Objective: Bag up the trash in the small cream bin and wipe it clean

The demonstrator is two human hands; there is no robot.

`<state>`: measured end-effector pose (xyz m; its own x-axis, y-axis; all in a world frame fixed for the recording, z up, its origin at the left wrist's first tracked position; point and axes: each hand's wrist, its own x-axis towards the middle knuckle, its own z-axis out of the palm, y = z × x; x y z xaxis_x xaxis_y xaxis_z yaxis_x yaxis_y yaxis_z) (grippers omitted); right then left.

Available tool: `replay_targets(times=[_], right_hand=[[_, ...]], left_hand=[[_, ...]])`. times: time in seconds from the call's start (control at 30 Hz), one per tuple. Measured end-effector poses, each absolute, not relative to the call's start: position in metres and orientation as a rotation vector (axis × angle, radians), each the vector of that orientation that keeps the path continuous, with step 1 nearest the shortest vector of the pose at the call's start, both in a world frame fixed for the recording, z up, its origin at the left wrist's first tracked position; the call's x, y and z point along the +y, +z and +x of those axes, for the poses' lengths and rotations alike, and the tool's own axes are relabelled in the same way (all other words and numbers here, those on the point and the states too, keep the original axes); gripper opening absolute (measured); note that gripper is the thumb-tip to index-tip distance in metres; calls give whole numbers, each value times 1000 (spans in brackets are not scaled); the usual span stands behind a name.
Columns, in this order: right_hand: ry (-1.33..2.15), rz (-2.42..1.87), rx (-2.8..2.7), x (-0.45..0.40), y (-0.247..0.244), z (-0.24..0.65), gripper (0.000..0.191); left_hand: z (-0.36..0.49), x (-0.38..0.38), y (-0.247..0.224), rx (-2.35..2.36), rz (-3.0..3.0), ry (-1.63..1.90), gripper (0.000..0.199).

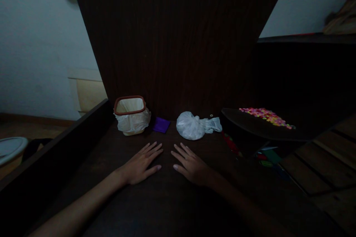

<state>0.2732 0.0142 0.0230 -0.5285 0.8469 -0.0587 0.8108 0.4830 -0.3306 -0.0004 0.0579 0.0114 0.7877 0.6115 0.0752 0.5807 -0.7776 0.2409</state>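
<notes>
Both my hands rest palm down on the dark wooden desk top (111,207), fingers stretched and slightly spread. My left hand (141,164) is open and holds nothing; beyond its fingertips lies a folded purple piece (161,125), whose material I cannot make out. Behind it on the left stands a small waste bin (130,116) with a brown rim and a white plastic liner. My right hand (190,164) is open too, with nothing in it. Just past its fingers sits a knotted white plastic bag (190,126), full and rounded, its twisted end pointing right.
A tall dark panel (178,44) rises behind the desk. On the right, a curved dark shelf (241,122) carries a heap of small pink and yellow pieces (267,115), with several coloured items under it. A raised edge (55,155) borders the left side. The room is dim.
</notes>
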Motion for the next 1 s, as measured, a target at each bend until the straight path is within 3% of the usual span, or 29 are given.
replay_targets(times=[0.23,1.0], right_hand=[[225,-1307,-2551,15,-10,280,55],[298,-1353,-2522,12,-4,278,57]], left_hand=[[-6,59,6,898,2747,291,63],[-9,58,4,875,2784,290,66]])
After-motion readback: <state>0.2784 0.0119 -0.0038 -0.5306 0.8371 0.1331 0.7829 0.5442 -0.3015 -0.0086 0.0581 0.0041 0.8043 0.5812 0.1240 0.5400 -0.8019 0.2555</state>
